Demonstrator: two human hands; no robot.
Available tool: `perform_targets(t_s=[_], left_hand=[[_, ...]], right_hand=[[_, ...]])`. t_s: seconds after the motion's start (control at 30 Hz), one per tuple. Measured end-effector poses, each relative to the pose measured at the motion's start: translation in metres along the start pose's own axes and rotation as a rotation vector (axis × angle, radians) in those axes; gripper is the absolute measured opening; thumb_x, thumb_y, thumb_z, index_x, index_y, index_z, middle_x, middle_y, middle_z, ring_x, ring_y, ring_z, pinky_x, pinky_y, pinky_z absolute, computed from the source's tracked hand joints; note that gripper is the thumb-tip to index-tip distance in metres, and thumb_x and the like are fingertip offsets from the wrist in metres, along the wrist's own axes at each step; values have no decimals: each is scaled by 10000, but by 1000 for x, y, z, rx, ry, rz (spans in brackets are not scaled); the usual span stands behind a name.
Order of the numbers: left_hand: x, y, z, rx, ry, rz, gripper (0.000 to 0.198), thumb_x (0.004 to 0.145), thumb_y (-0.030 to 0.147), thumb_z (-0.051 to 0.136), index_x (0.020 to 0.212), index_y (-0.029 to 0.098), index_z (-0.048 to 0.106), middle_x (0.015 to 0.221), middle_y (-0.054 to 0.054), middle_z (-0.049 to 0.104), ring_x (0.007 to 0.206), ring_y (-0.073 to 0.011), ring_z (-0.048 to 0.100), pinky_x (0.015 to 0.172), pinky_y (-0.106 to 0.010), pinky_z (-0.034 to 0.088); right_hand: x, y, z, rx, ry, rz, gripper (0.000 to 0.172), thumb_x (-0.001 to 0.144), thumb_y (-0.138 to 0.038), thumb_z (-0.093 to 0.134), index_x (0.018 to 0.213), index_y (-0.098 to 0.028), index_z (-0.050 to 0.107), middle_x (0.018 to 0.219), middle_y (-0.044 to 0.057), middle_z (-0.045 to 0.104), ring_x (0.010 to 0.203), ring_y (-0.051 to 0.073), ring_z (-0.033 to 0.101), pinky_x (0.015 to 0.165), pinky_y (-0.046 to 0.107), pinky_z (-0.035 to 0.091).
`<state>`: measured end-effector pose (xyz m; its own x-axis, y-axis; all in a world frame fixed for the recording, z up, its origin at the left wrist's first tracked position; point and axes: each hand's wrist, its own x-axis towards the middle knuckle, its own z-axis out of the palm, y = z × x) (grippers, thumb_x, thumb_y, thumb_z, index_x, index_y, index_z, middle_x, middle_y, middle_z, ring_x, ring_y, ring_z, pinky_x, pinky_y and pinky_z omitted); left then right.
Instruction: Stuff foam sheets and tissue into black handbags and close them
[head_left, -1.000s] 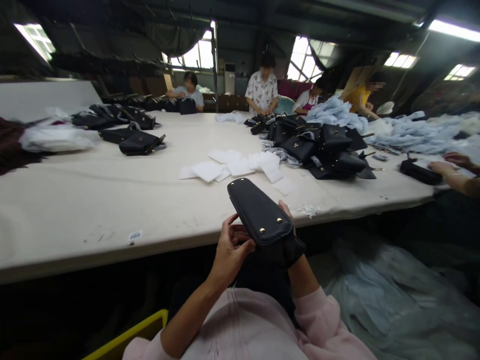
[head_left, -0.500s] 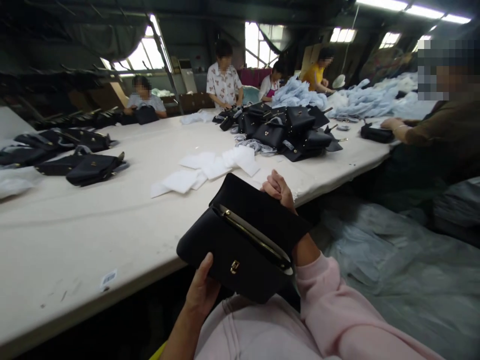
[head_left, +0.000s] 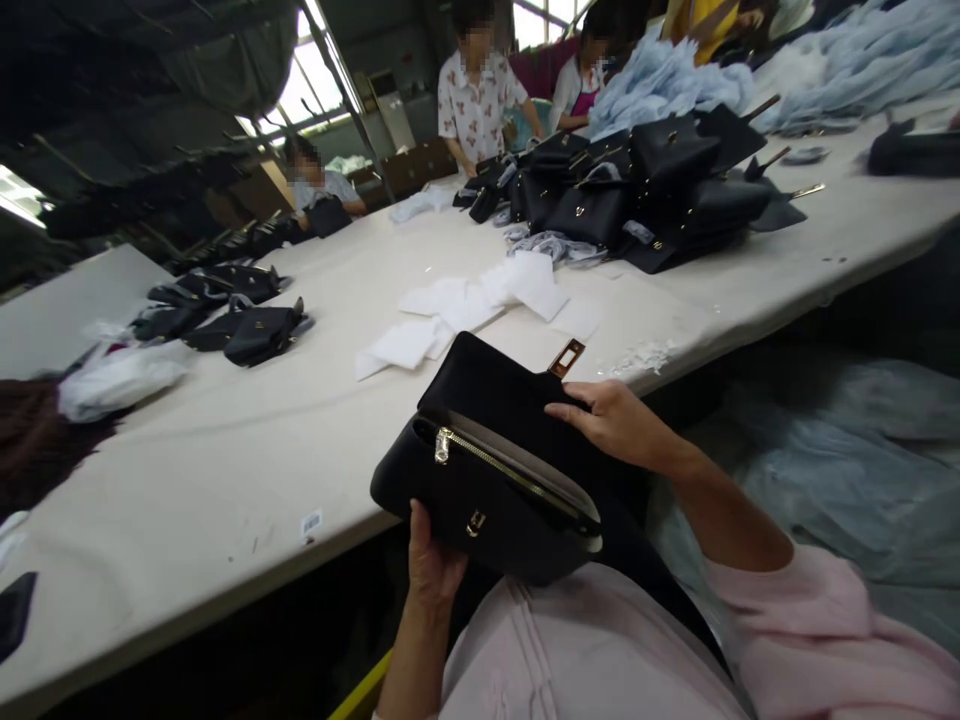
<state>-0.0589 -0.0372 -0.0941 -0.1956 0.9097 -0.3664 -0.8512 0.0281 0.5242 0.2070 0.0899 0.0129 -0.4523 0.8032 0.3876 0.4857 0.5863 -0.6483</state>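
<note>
A black handbag (head_left: pixel 495 500) with its flap (head_left: pixel 499 400) raised lies tilted against my lap at the table edge. Its gold zipper (head_left: pixel 510 470) runs along the top, the puller (head_left: pixel 442 446) at the left end. A gold turn clasp (head_left: pixel 475 523) sits on the front. My left hand (head_left: pixel 433 565) grips the bag's lower left, thumb on the front, other fingers hidden beneath. My right hand (head_left: pixel 604 420) pinches the flap's edge beside a gold metal plate (head_left: pixel 566 358).
White foam sheets (head_left: pixel 405 343) lie beyond the bag on the pale table (head_left: pixel 315 440). Behind them is a heap of black bags (head_left: pixel 585 215). More black bags (head_left: pixel 262 335) lie at left. Several people work across the table. Plastic sheeting (head_left: pixel 847 480) lies at right.
My right hand has come round from behind the flap to its right edge, and the gold plate now shows. The view has turned left; the zipper puller now hangs over the bag's front.
</note>
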Motion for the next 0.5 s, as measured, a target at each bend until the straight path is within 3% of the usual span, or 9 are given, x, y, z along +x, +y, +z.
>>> perform_targets(t_s=[0.1,0.17,0.23,0.3,0.33,0.4,0.47,0.5], left_hand=[[11,14,13,173,-34,108,445,831,460,632,1219,244,606,1205,-68,653,1160,-263,581,1067,-423,419],[16,27,28,376,-32,280,561,823,453,647,1324,248,499,1318,-92,569,1242,-266,514,1085,-423,391],[18,38,44,637,29,559,699,807,415,683,1409,284,353,1416,-104,456,1313,-261,434,1098,-434,365],[16,44,56,954,104,918,736,773,345,734,1397,291,347,1404,-107,438,1311,-256,423,1091,-447,365],[16,44,61,1136,93,1090,654,766,306,743,1339,281,428,1343,-97,486,1271,-251,456,1075,-448,377],[15,39,68,1505,-46,1340,348,785,241,719,1114,250,603,1133,-65,601,1112,-234,548,1020,-443,406],[19,33,73,1762,-185,1456,117,816,190,673,925,230,652,952,-43,645,946,-214,588,939,-423,430],[23,30,75,1808,-194,1497,88,828,178,655,905,222,652,927,-45,652,912,-212,590,911,-413,437]], right_hand=[[27,-4,-13,-179,74,-168,296,939,-360,554,766,-144,658,674,21,619,621,137,548,607,239,345],[49,-13,-26,-292,91,-287,235,949,-322,544,844,-163,681,761,28,655,681,136,572,622,234,326],[70,-26,-36,-379,47,-394,204,955,-297,536,881,-178,685,806,28,668,715,134,579,622,231,306],[89,-40,-37,-457,-26,-473,192,953,-278,541,857,-179,675,792,26,668,715,136,575,610,234,282],[97,-46,-34,-488,-56,-499,188,952,-265,542,843,-177,666,784,29,669,716,138,574,607,235,272],[111,-51,-23,-501,-97,-531,180,950,-251,545,828,-173,652,776,32,675,719,143,578,605,238,263],[121,-47,-9,-445,-145,-549,163,946,-266,565,840,-181,654,779,24,682,726,142,589,606,238,268],[125,-41,-1,-396,-177,-556,146,942,-280,579,862,-190,661,789,15,686,737,139,597,609,235,277]])
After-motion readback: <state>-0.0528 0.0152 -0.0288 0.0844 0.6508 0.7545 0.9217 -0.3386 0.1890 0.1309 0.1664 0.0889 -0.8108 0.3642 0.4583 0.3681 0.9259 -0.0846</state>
